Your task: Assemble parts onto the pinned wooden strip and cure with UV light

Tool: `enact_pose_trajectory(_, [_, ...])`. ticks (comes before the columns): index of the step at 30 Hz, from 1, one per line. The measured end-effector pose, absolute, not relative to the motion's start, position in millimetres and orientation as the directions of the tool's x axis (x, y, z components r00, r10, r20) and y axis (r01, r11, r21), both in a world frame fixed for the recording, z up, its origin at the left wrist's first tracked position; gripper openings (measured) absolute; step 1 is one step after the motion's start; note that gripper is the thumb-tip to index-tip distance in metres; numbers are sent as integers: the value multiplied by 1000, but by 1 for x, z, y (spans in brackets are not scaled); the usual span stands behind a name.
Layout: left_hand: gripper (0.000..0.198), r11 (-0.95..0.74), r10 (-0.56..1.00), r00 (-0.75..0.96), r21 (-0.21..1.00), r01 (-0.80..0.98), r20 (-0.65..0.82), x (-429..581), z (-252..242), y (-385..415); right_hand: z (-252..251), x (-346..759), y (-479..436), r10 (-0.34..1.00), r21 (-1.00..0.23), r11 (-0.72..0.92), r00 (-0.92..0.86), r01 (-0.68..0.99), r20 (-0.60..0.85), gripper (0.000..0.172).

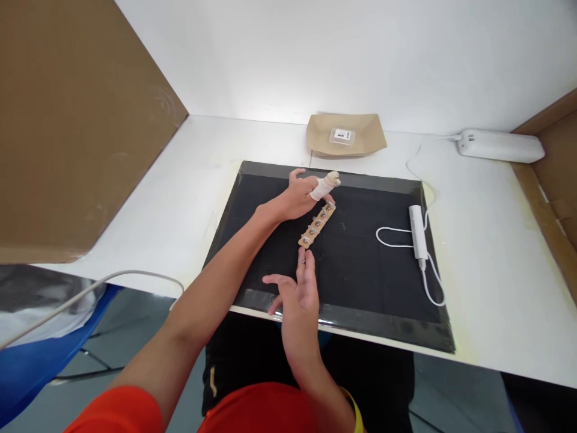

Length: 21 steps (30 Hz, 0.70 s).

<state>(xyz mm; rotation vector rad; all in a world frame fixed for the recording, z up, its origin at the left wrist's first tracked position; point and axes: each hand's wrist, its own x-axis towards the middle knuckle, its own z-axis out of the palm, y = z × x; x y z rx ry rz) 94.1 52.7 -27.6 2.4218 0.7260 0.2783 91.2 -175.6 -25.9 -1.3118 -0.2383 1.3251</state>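
Observation:
A short pale wooden strip (312,231) slants over the black mat, with several shiny metal pieces and clear fittings along it. My left hand (300,197) reaches in from the left and is closed at the strip's far end; its grip is partly hidden behind a finger wrapped in white. That wrapped finger sticks out above the strip. My right hand (300,297) is at the near end, two fingertips close to or touching the wood, the other fingers pointing left. Between those two fingers is a small shiny metal piece (303,261).
The black mat (360,264) is taped to a white table (478,240). Behind it stands a cardboard tray (315,135) holding a labelled clear box (342,136). A white stick-shaped device (418,231) with looped cable lies right, a white power strip (502,146) beyond. Cardboard panels (81,120) flank the table.

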Motion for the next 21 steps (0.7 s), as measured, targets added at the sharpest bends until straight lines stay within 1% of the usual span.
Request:
enact_pose_trajectory(7, [54,-688,566,824,571,448,36,75,-21,56,-25,94,-183,801,-826,-244,375,-508,-467,91])
enact_pose_trajectory(14, [50,-644,648,754,606,467,108,46,-21,52,-21,115,-182,770,-875,-216,475,-434,-426,91])
enact_pose_trajectory(18, [50,-613,683,728,594,522,65,28,-19,41,-21,141,-177,744,-901,-207,537,-381,-397,90])
enact_pose_trajectory(21, [57,-587,697,716,603,540,38,15,-19,31,-20,164,-172,740,-909,-203,550,-364,-386,90])
